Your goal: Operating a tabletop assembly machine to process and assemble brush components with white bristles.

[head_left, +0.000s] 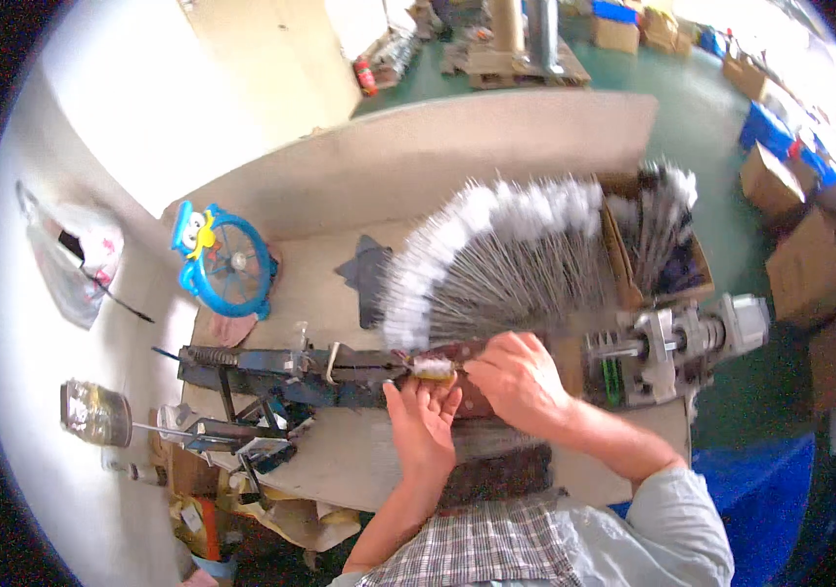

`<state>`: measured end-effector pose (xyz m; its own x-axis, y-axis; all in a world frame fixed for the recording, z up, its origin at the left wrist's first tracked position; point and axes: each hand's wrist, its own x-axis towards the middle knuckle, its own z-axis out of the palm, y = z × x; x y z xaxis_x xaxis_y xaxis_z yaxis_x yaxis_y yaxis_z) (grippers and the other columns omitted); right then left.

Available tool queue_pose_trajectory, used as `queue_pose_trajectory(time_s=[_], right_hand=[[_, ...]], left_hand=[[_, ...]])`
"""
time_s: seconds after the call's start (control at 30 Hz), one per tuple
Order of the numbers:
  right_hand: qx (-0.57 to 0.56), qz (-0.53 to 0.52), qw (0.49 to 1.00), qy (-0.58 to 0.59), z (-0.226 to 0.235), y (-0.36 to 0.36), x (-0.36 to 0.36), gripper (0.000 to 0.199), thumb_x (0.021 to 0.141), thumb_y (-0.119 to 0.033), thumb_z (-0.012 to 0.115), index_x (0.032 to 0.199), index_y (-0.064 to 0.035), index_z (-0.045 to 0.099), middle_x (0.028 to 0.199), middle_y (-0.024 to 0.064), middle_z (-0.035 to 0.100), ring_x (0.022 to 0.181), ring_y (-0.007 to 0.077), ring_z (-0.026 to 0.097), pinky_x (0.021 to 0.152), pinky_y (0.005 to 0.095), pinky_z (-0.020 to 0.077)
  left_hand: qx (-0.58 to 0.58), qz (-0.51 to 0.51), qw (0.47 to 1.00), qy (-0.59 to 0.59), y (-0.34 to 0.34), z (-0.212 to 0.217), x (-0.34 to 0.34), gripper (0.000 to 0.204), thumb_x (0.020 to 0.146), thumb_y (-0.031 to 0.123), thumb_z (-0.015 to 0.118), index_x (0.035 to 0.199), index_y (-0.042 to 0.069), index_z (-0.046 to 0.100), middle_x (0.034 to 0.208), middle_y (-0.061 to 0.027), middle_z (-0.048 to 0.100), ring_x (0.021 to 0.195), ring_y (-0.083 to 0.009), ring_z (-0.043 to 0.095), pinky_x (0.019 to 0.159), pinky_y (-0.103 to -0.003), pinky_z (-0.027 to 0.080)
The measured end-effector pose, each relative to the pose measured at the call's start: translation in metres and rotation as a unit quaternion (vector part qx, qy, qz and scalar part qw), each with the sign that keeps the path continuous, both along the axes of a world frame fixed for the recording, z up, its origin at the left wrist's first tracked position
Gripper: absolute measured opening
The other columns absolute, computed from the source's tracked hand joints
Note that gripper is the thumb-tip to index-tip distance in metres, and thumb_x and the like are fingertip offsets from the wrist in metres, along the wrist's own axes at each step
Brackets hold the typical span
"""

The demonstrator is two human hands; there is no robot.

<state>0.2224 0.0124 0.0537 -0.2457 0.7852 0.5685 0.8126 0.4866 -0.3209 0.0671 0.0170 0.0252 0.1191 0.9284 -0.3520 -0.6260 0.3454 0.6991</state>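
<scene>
Two hands [477, 396] on crosswise white-tipped rod [432, 367]

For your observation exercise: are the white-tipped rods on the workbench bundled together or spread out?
Spread out: the white-tipped rods lie in a wide fan across the workbench, tips forming an arc.

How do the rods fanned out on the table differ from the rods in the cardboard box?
The fanned rods lie spread flat on the table in a wide arc, white tips outward; the boxed rods are packed close together inside the cardboard box. The fanned rods converge near the left hand and right hand; the boxed rods lie apart from both hands. Both look thin and grey with fluffy white tips.
</scene>
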Motion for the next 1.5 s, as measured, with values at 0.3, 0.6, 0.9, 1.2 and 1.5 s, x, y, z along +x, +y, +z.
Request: queue_pose_trajectory(time_s=[0.3,0.6,0.9,1.2,1.5], right_hand=[[-0.078,0.012,0.992,0.101,-0.019,-0.048,0.033,0.019,0.072,-0.009,0.061,0.091,-0.0077,0.063,0.071,0.0048,0.059,0.064,0.0244,0.060,0.056,0.0349,0.0496],[-0.343,-0.018,0.936,-0.073,-0.079,-0.077,0.037,0.017,0.079,-0.026,0.057,0.086,-0.0115,0.063,0.083,0.0065,0.058,0.082,0.0253,0.061,0.065,0.0401,0.0508],[-0.352,-0.037,0.929,-0.104,-0.040,-0.068,0.049,0.016,0.083,-0.024,0.053,0.085,-0.0106,0.061,0.084,0.0063,0.058,0.082,0.0258,0.060,0.065,0.0402,0.0508],[-0.387,-0.058,0.917,-0.076,-0.050,-0.070,0.064,0.019,0.085,-0.025,0.050,0.092,-0.0089,0.058,0.084,0.0119,0.060,0.080,0.0307,0.061,0.066,0.0428,0.0501],[-0.365,-0.063,0.917,-0.148,-0.025,-0.082,0.063,0.028,0.068,-0.004,0.060,0.095,-0.0052,0.053,0.088,0.0117,0.054,0.077,0.0317,0.061,0.064,0.0406,0.0513]], left_hand=[[0.032,-0.054,0.989,0.137,-0.028,-0.028,-0.057,0.047,0.091,0.029,0.050,0.127,0.003,0.039,0.122,-0.0136,0.050,0.106,-0.0228,0.053,0.084,-0.034,0.044],[-0.017,0.348,0.934,0.075,-0.045,-0.079,-0.293,0.029,0.084,0.036,0.060,0.082,0.007,0.059,0.082,-0.0028,0.057,0.075,-0.0127,0.054,0.061,-0.028,0.044],[-0.087,0.482,0.847,0.204,-0.029,-0.089,-0.347,0.045,0.082,0.045,0.061,0.101,0.004,0.057,0.091,-0.0037,0.058,0.078,-0.0131,0.054,0.063,-0.027,0.043],[-0.062,0.203,0.974,0.085,-0.027,-0.099,-0.202,0.025,0.088,0.033,0.051,0.090,0.008,0.056,0.089,-0.0047,0.058,0.084,-0.0177,0.055,0.071,-0.031,0.045],[-0.043,-0.107,0.993,0.010,-0.011,0.003,-0.002,0.027,0.087,0.030,0.056,0.095,0.004,0.053,0.073,-0.0006,0.051,0.064,-0.0121,0.051,0.063,-0.027,0.047]])
